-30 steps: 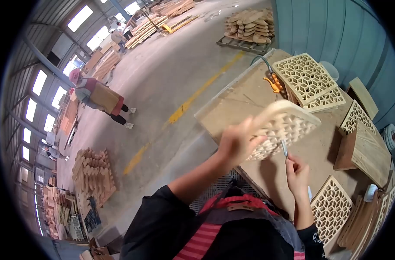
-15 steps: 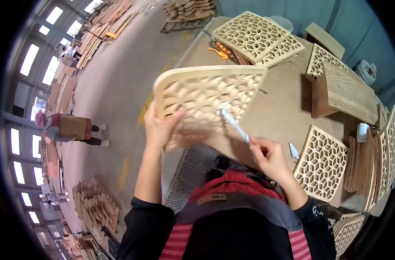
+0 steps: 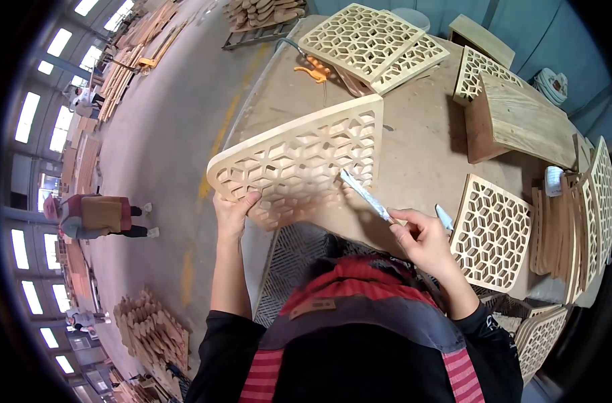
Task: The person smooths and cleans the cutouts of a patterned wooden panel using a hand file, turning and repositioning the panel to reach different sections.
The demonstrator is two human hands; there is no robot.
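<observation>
A pale wooden lattice panel [image 3: 299, 158] with a rounded corner is tilted up above the workbench. My left hand [image 3: 233, 213] grips its lower left edge, thumb on the near face. In my right hand [image 3: 421, 240] is a slim stick wrapped in pale blue-white material [image 3: 365, 195]. The stick's far end meets the lattice near the panel's lower right; whether it goes into an opening I cannot tell. Just beyond my right hand lies a pale blue pointed piece [image 3: 444, 217], beside another lattice panel [image 3: 492, 232] lying on the bench.
More lattice panels [image 3: 363, 40] lie at the back of the workbench [image 3: 420, 144], near an orange-handled air gun [image 3: 312, 69]. A wooden box [image 3: 524, 121] and upright wooden pieces [image 3: 554, 232] stand at right. Across the floor at left, a person [image 3: 101, 215] stands among timber stacks.
The panel and my left hand have shifted left, and the panel's tilt has changed. My right hand keeps the stick against the lattice. The whole view has turned slightly.
</observation>
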